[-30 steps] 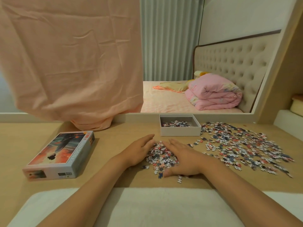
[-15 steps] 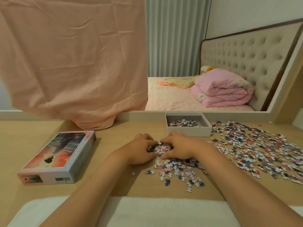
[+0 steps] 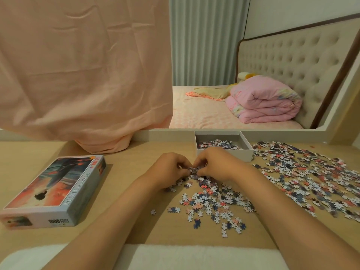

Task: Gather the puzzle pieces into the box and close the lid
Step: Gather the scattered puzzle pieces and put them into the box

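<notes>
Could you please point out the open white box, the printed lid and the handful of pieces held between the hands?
open white box [image 3: 244, 155]: head view, on its front wall.
printed lid [image 3: 56, 182]: head view, on its picture face.
handful of pieces [image 3: 193, 169]: head view, on the clump's visible top.

Light wooden table [image 3: 29, 152]. Left: 1 printed lid [image 3: 54, 188], flat, picture side up. Back centre: 1 open white box [image 3: 224, 153], some pieces inside. Right: loose puzzle pieces [image 3: 311, 182] in a wide spread, reaching the box. Centre front: smaller scatter [image 3: 214, 205].
</notes>
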### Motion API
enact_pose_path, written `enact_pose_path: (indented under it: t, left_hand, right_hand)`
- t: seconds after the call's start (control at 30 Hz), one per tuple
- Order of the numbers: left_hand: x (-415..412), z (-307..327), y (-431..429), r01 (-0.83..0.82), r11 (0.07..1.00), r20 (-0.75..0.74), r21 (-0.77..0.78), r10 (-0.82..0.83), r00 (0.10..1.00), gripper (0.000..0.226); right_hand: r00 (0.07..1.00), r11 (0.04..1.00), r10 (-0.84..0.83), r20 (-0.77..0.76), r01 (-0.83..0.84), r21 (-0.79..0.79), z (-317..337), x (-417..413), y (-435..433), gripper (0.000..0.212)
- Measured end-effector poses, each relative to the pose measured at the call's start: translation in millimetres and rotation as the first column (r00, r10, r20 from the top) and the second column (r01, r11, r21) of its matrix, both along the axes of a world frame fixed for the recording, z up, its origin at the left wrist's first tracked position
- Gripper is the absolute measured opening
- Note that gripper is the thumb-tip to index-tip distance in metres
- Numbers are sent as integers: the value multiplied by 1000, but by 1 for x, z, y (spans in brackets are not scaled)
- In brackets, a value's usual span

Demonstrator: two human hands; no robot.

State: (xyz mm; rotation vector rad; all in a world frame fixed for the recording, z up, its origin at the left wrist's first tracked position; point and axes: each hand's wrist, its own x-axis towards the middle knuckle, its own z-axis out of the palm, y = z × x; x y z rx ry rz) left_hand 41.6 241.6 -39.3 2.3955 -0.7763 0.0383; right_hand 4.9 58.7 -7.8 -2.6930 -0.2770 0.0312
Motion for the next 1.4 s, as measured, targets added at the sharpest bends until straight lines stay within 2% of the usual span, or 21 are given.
enact_pose_path:
  t: [0.2, 0.33, 0.43, 0.5, 0.67, 0.77, 0.87, 1.0, 1.07, 1.17, 1.27, 1.4]
  left_hand:
    - [14, 21, -18, -16, 984, -55, -177, 6, 998, 7]
    - [32, 35, -46, -32, 976, 28, -216, 39, 999, 4]
    - [45, 40, -71, -58, 973, 89, -224, 79, 993, 5]
    - [54, 38, -85, -65, 982, 107, -176, 85, 991, 10]
    - [65, 28, -100, 4, 999, 158, 41, -11, 987, 24]
    - [66, 21, -98, 11, 1000, 217, 18, -15, 976, 28]
    - [66, 20, -95, -12, 1000, 253, -23, 17, 967, 20]
    - [58, 27, -86, -4, 999, 255, 44, -8, 967, 23]
    - [52, 31, -74, -16, 998, 308, 59, -2, 951, 24]
    - [38, 36, -47, -76, 995, 273, 63, 56, 960, 20]
    - [22, 34, -21, -128, 962, 143, 243, 95, 985, 29]
    - [0, 25, 12, -206, 849, 27, 487, 221, 975, 42]
  right_hand:
    - [997, 971, -73, 21, 66, 228, 25, 7, -31, 17]
    - [966, 921, -204, 156, 135, 366, 35, 22, -55, 19]
    - [918, 921, -293, 266, 197, 335, 30, 31, -67, 22]
    - [901, 929, -312, 302, 222, 296, 21, 37, -72, 26]
    - [923, 942, -289, 253, 228, 246, 4, 44, -82, 29]
    - [892, 941, -321, 319, 261, 217, 4, 45, -84, 13]
    - [879, 935, -346, 326, 296, 194, 5, 43, -84, 11]
    - [922, 952, -299, 244, 271, 141, 10, 38, -80, 13]
    - [932, 963, -256, 256, 223, 152, 15, 34, -74, 17]
    - [950, 985, -130, 283, 91, 148, 26, 28, -54, 17]
    - [986, 997, 20, 167, -32, 72, 26, 17, -26, 24]
    - [992, 985, 125, -26, -127, -114, 6, 7, 2, 45]
